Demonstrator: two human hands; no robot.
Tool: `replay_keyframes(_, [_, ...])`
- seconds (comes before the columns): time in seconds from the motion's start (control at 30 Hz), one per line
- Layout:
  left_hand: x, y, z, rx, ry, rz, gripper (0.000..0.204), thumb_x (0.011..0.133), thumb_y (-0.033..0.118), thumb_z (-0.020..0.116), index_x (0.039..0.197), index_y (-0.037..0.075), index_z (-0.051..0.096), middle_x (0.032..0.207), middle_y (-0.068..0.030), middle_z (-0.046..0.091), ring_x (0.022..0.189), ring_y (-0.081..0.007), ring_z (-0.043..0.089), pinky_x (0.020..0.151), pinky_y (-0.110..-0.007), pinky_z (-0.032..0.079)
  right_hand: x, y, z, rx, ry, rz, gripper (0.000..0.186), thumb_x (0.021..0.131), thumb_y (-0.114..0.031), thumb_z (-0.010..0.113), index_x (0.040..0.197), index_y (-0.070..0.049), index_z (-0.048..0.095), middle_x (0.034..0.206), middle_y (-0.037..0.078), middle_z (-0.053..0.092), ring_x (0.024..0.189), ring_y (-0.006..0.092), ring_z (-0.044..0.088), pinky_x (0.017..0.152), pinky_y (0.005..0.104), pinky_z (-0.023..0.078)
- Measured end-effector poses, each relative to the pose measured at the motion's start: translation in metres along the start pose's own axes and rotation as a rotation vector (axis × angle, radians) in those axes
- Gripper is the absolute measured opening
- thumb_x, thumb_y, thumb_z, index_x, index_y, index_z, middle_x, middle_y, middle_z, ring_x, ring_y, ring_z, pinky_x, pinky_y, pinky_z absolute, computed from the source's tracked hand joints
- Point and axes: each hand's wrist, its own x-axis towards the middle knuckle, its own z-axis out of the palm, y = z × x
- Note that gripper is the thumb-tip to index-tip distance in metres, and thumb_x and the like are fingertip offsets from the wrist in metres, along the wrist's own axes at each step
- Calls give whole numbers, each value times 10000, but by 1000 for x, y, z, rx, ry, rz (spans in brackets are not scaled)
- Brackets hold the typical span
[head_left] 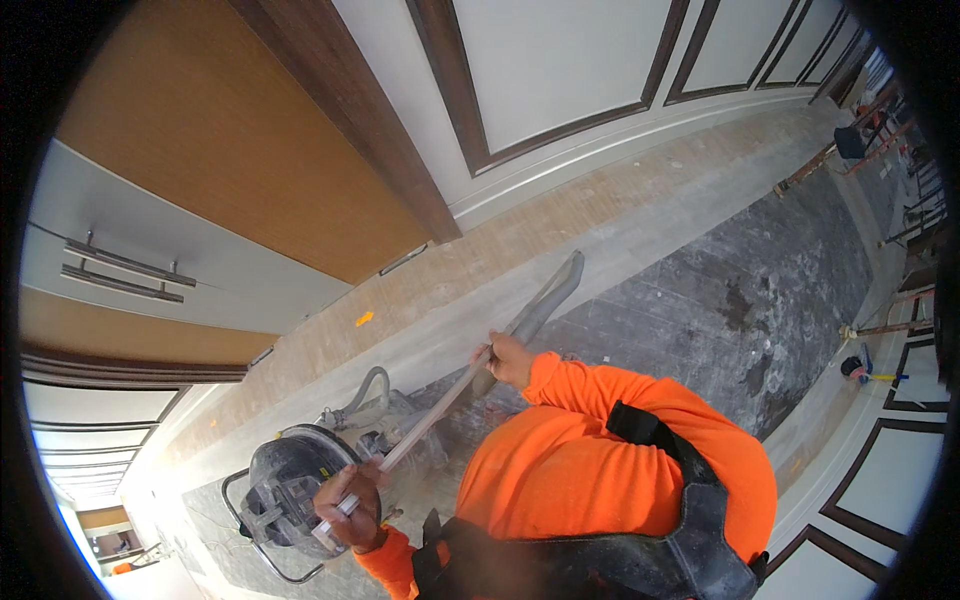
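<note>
"Where's the pale pole?"
"Slanting above the floor, left hand and right hand both wrapped round it — black drum-shaped machine by the left"
"Much done?"
"Dark floor's blotched with pale residue — what's finished or left, I can't tell"

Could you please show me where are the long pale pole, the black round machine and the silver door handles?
Long pale pole [432,417]: head view, middle of its shaft.
Black round machine [287,468]: head view, its dark top.
Silver door handles [130,263]: head view, the upper bar.
</note>
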Motion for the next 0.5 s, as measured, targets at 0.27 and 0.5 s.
replay_keyframes(0.27, [2,-63,41,86,-202,-108,662,869,575,360,1025,-26,592,671,-101,558,643,-255,564,796,-441,455,41,-78,-43,-12,156,-223,268,924,-258,418,1017,-11,372,742,118,490,566,250,519,554,404,489])
replay_keyframes(0.5, [3,-24,21,64,-48,-117,659,886,555,330,1014,-36,592,666,-135,577,642,-268,580,802,-448,462,-13,-44,-20,35,66,-43,203,900,-105,335,1077,-5,325,915,160,435,713,269,514,649,444,509])
